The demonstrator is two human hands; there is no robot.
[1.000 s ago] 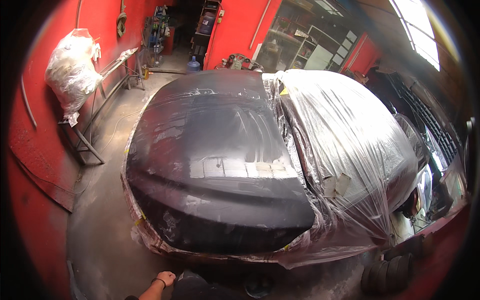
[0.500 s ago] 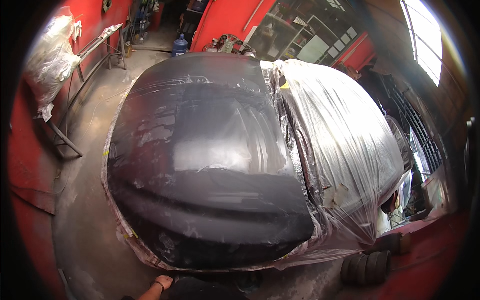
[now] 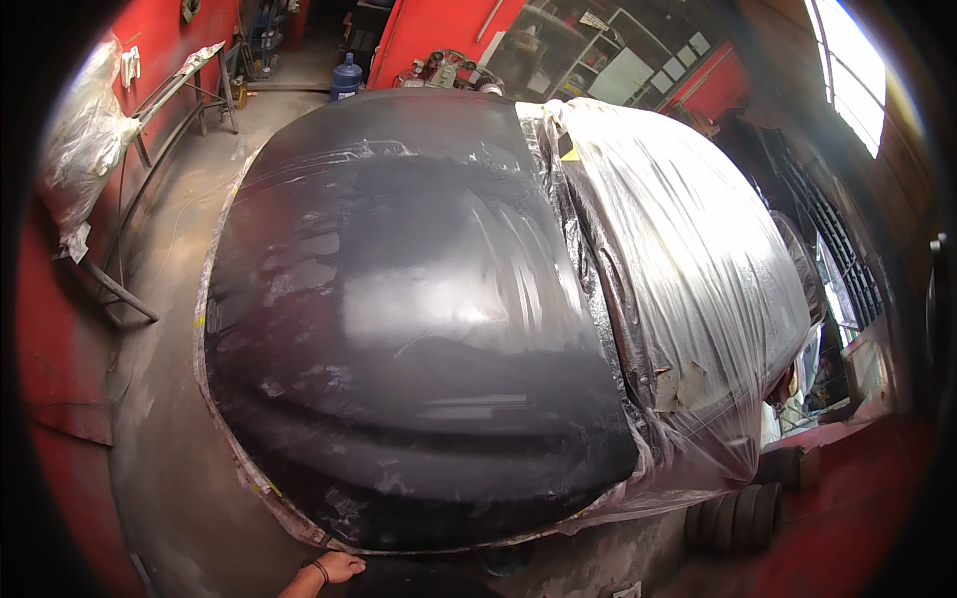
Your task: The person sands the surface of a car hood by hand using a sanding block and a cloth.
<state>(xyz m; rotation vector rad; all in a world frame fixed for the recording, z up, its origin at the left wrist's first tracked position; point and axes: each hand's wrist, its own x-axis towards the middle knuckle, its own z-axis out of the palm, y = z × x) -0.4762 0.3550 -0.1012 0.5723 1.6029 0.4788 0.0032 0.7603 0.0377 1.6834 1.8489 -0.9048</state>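
A large dark grey car hood [image 3: 439, 299] fills the middle of the view, with scuffed, dull patches and paler smears over its surface. Masking material [image 3: 204, 344] runs along its left and near edges. My left hand [image 3: 344, 567], with a dark band at the wrist, is low in the picture just beside the hood's near edge. Its fingers look curled closed, and whatever they hold, if anything, is hidden. Whether it touches the edge I cannot tell. My right hand is out of view.
Clear plastic sheeting [image 3: 688, 269] covers the rest of the car. Stacked tires [image 3: 733, 518] lie at the near right. A metal stand [image 3: 145, 179] and a plastic-wrapped bundle [image 3: 90, 149] line the left red wall. A blue water jug [image 3: 346, 78] stands at the back.
The view has shifted slightly, so the hood sits a little further left and lower. My left hand appears slightly further right and closer to the hood's near edge.
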